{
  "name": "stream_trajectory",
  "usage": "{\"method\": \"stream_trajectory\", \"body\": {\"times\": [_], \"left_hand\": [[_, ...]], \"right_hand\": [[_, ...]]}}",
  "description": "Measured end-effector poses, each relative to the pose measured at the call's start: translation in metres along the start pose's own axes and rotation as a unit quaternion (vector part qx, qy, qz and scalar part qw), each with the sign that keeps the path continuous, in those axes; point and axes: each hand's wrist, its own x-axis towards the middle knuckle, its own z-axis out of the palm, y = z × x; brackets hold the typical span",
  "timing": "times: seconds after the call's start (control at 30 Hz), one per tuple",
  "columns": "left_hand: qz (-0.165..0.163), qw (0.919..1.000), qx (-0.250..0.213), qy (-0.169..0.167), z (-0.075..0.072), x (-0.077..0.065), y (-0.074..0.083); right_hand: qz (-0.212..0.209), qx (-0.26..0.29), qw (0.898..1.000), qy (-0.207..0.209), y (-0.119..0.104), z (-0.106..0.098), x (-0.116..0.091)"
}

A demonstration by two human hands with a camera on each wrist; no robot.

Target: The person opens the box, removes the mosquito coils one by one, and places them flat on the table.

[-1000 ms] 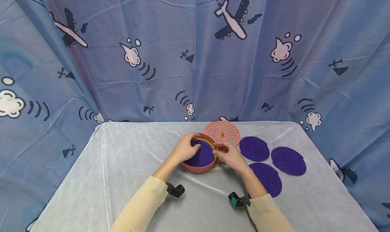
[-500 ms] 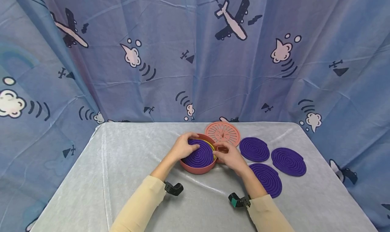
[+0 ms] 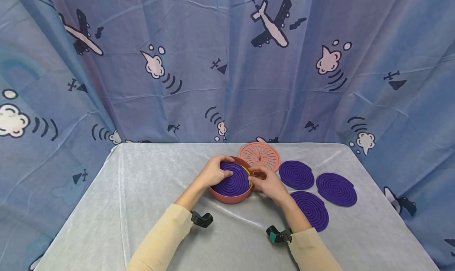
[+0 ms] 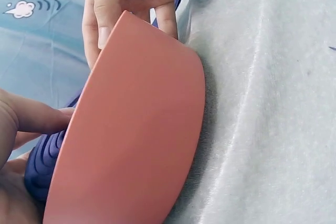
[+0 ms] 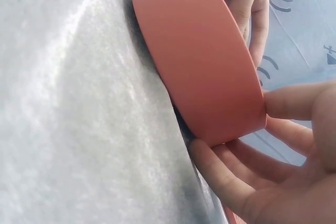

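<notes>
A round terracotta-coloured box point(image 3: 231, 200) stands on the table. Inside it a purple mosquito coil point(image 3: 232, 183) lies near the rim, over a thin yellow edge point(image 3: 247, 170) that shows along the right side. My left hand point(image 3: 214, 171) pinches the coil at its upper left, thumb on top; in the left wrist view the coil's ridged edge point(image 4: 43, 166) is close by those fingers. My right hand point(image 3: 271, 183) grips the box's right side, its thumb at the rim and its fingers spread along the wall in the right wrist view. The bottom inside the box is hidden.
An orange slotted lid point(image 3: 261, 153) lies just behind the box. To the right are three more purple coils: one by the lid point(image 3: 296, 175), one farther right point(image 3: 336, 189) and one nearer point(image 3: 310, 210), partly behind the right forearm. A patterned curtain point(image 3: 227, 65) hangs behind the table.
The held coil and my left hand have shifted slightly left and toward me, and less of the yellow edge shows. My right hand has stayed at the box's side.
</notes>
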Motion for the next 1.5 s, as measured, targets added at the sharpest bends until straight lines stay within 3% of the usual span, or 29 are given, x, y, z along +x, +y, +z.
{"method": "stream_trajectory", "body": {"times": [0.2,0.4,0.63,0.83,1.17,1.5], "left_hand": [[-0.009,0.9999,0.004,0.012,-0.009,0.003,0.005],[0.021,0.9992,0.024,0.025,-0.024,0.003,0.014],[0.036,0.9977,0.042,0.040,-0.046,-0.003,0.027],[0.046,0.9957,0.060,0.053,-0.069,-0.011,0.028],[0.021,0.9926,0.092,0.076,-0.107,-0.026,0.007],[-0.073,0.9860,0.072,0.132,-0.146,-0.054,-0.050]], "right_hand": [[-0.006,-0.002,1.000,-0.001,0.000,0.001,0.001],[-0.013,-0.004,1.000,0.003,0.000,0.001,0.001],[-0.014,-0.012,1.000,0.002,0.001,0.000,0.002],[-0.016,-0.021,1.000,0.004,0.002,0.000,0.002],[-0.018,-0.021,1.000,0.004,0.003,0.000,0.002],[-0.012,-0.023,1.000,0.004,0.001,0.001,0.000]]}}
